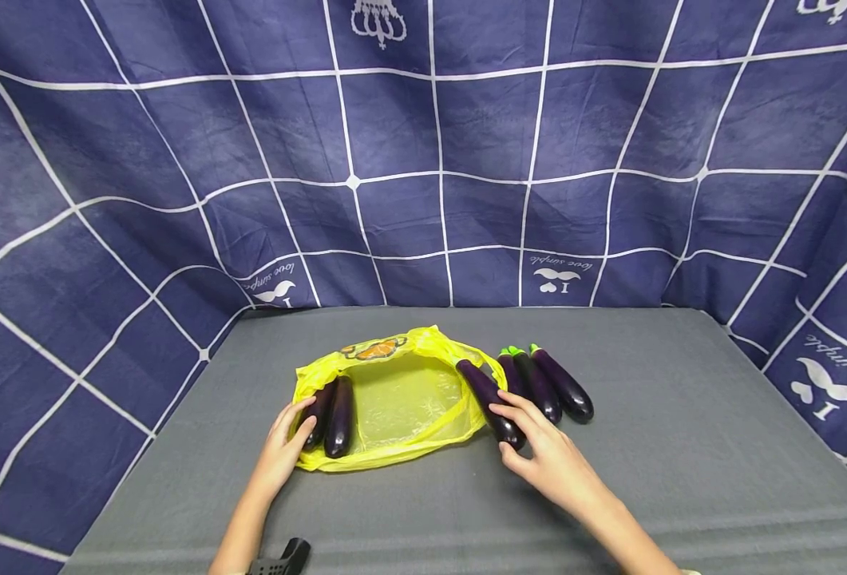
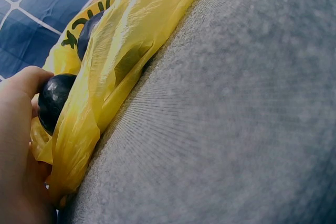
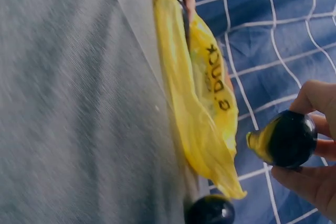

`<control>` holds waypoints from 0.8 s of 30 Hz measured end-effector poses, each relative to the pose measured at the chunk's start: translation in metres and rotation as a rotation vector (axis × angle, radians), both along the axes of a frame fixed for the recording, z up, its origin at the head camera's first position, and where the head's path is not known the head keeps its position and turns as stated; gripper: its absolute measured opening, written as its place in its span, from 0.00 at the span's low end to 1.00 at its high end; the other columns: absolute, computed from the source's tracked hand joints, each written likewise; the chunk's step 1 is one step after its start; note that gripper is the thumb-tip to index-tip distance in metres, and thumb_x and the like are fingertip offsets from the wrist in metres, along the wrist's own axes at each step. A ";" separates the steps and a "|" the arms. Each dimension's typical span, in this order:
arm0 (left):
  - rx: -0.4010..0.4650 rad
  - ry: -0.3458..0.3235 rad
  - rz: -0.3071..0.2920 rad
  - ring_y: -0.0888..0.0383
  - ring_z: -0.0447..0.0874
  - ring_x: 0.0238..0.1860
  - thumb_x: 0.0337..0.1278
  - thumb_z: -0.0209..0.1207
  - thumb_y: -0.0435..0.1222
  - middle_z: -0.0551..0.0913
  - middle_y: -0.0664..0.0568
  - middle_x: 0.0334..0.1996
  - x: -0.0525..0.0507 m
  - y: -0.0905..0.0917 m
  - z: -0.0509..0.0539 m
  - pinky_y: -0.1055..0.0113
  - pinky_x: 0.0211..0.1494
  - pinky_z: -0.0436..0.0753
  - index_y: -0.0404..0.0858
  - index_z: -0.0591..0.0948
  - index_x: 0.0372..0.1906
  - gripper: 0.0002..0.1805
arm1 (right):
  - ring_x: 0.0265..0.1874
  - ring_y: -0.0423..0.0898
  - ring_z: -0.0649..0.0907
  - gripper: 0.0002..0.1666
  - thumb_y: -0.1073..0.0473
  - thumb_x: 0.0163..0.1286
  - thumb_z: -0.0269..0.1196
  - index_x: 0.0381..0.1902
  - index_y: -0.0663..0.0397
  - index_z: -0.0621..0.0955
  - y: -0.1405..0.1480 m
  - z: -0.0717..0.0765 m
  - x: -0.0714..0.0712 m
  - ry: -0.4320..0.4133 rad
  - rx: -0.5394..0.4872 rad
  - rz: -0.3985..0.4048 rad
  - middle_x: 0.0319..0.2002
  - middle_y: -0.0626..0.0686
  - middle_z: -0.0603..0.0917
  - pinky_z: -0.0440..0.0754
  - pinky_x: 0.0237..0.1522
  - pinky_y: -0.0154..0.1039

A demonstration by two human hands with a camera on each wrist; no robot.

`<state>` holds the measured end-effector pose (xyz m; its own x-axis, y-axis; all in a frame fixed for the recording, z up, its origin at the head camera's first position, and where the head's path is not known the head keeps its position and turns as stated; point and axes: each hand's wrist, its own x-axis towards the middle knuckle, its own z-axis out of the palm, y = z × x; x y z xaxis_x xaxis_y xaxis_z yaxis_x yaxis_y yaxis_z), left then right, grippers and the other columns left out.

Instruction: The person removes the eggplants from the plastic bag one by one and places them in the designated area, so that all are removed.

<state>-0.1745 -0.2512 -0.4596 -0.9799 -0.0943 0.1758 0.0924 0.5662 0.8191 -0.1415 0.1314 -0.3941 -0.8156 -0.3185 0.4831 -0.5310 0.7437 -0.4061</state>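
A yellow plastic bag [image 1: 401, 459] lies on the grey surface with its mouth spread wide. Two dark eggplants lie inside at its left end, one of them this eggplant [image 1: 340, 419]. My left hand [image 1: 279, 451] grips the outer eggplant [image 2: 55, 100] together with the bag's left edge, its thumb on the eggplant. In my right hand [image 1: 548, 459] another eggplant [image 1: 491, 403] is held by its rounded end, the stem end over the bag's right rim. The right wrist view shows that eggplant [image 3: 291, 140] between thumb and fingers, above the surface.
Several eggplants [image 1: 563, 383] lie side by side just right of the bag, green stems toward the back. A blue curtain with white lines [image 1: 480, 208] hangs behind the grey surface [image 1: 682, 447]. A black strap piece [image 1: 286, 559] shows near my left wrist.
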 end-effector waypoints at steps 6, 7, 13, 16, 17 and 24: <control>0.005 -0.014 -0.004 0.37 0.51 0.68 0.65 0.47 0.45 0.57 0.37 0.66 0.000 0.000 0.000 0.37 0.63 0.52 0.41 0.68 0.61 0.23 | 0.56 0.46 0.75 0.27 0.61 0.53 0.64 0.53 0.43 0.75 0.014 0.007 -0.007 -0.050 -0.032 -0.022 0.61 0.45 0.71 0.77 0.47 0.45; 0.004 -0.011 -0.005 0.37 0.52 0.67 0.65 0.47 0.45 0.58 0.37 0.66 0.001 0.000 0.000 0.37 0.64 0.52 0.41 0.68 0.61 0.23 | 0.57 0.47 0.74 0.27 0.61 0.53 0.63 0.53 0.43 0.75 0.017 0.008 -0.008 -0.055 -0.042 -0.026 0.61 0.45 0.70 0.76 0.48 0.46; 0.002 -0.012 -0.005 0.38 0.52 0.67 0.65 0.47 0.44 0.59 0.37 0.65 0.001 0.000 0.001 0.38 0.64 0.52 0.40 0.68 0.61 0.22 | 0.60 0.52 0.71 0.28 0.63 0.55 0.61 0.56 0.44 0.73 0.034 0.011 -0.016 -0.075 -0.094 -0.082 0.61 0.47 0.70 0.72 0.51 0.47; 0.001 -0.021 -0.004 0.38 0.51 0.68 0.65 0.47 0.45 0.58 0.37 0.66 0.001 0.000 0.001 0.38 0.64 0.52 0.40 0.68 0.61 0.23 | 0.59 0.50 0.72 0.28 0.64 0.56 0.60 0.56 0.44 0.73 0.044 0.011 -0.021 -0.079 -0.120 -0.118 0.62 0.48 0.70 0.69 0.52 0.33; 0.001 -0.024 -0.002 0.38 0.51 0.68 0.65 0.47 0.45 0.58 0.37 0.66 0.001 0.001 0.000 0.38 0.64 0.51 0.40 0.68 0.61 0.23 | 0.58 0.50 0.72 0.28 0.64 0.56 0.60 0.57 0.45 0.73 0.048 0.010 -0.023 -0.082 -0.130 -0.130 0.62 0.48 0.70 0.67 0.51 0.28; -0.015 -0.023 0.005 0.37 0.51 0.68 0.65 0.47 0.45 0.57 0.37 0.66 0.001 0.000 0.000 0.37 0.64 0.51 0.40 0.68 0.61 0.23 | 0.55 0.54 0.73 0.27 0.65 0.56 0.58 0.56 0.50 0.73 0.074 0.001 -0.037 -0.079 -0.178 -0.221 0.61 0.54 0.70 0.66 0.45 0.24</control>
